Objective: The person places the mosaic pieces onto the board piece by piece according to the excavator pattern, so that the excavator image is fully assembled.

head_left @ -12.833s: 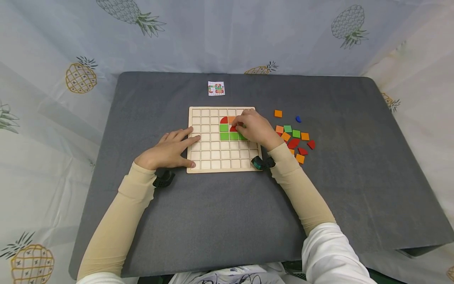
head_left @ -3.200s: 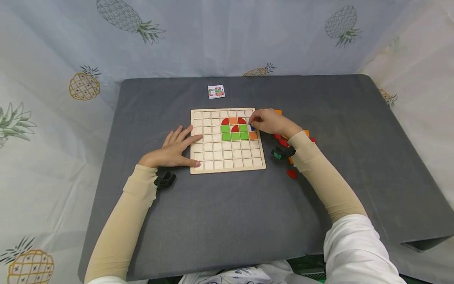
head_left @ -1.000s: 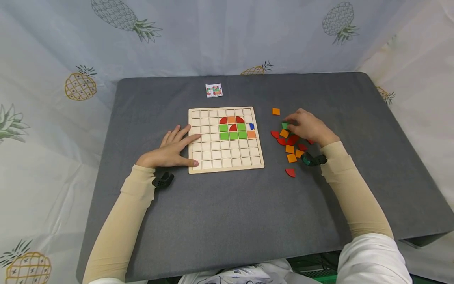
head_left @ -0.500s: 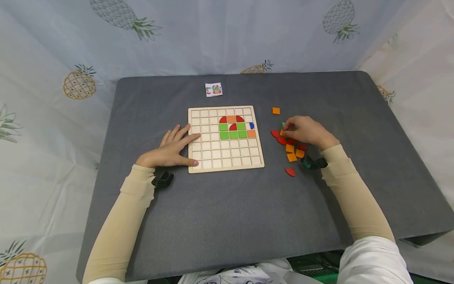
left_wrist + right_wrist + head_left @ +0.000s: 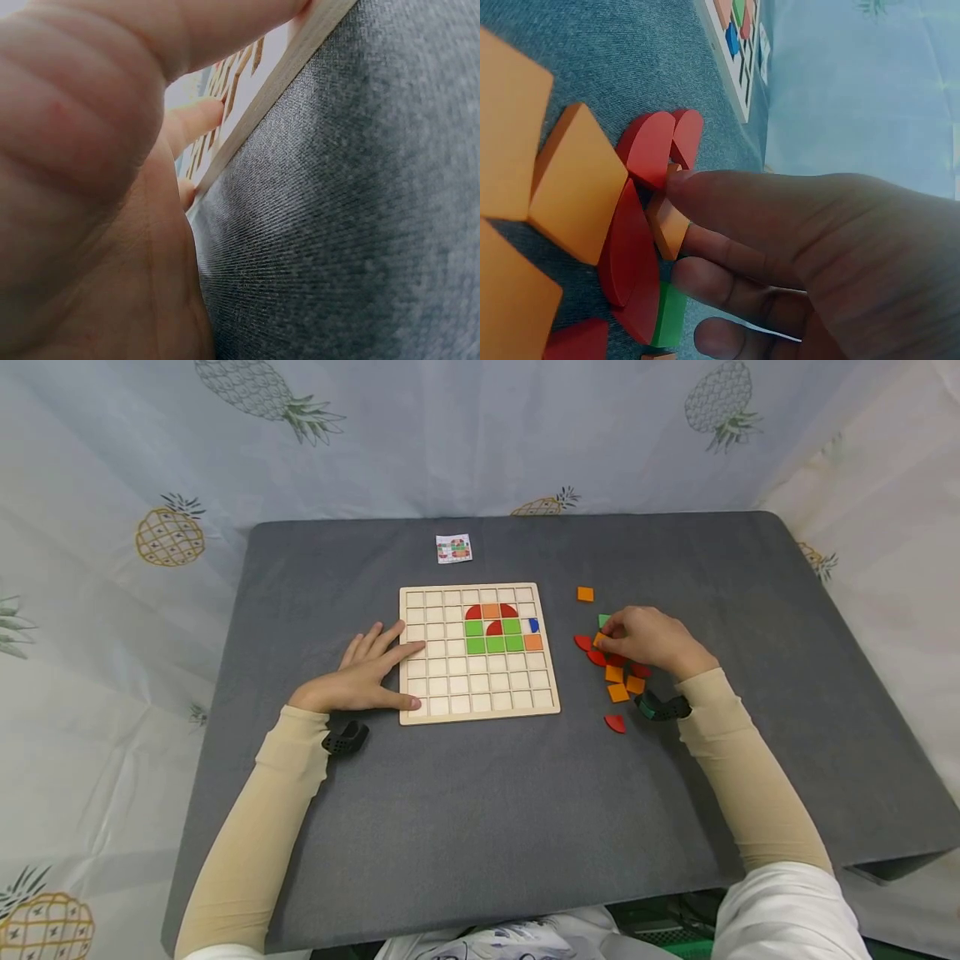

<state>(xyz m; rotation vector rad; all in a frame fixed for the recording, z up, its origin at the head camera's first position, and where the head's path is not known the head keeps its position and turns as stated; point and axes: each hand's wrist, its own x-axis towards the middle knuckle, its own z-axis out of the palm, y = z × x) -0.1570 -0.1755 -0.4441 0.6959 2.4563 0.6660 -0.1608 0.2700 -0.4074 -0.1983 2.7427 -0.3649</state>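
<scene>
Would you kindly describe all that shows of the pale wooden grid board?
The pale grid board, seemingly wooden, is squarish, with a rim and thin ridges dividing small cells. It lies flat on the grey-covered table. Red, green, orange and blue pieces sit in cells toward its far right; the left hand touches its left edge.

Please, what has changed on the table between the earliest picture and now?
The blue piece has moved leftward from the table onto the board, in its rightmost column. The right hand has left the board, moving right to the loose pieces, where it appears to pinch an orange square. The left hand still rests on the board's left edge, and the card stays beyond the board.
</scene>
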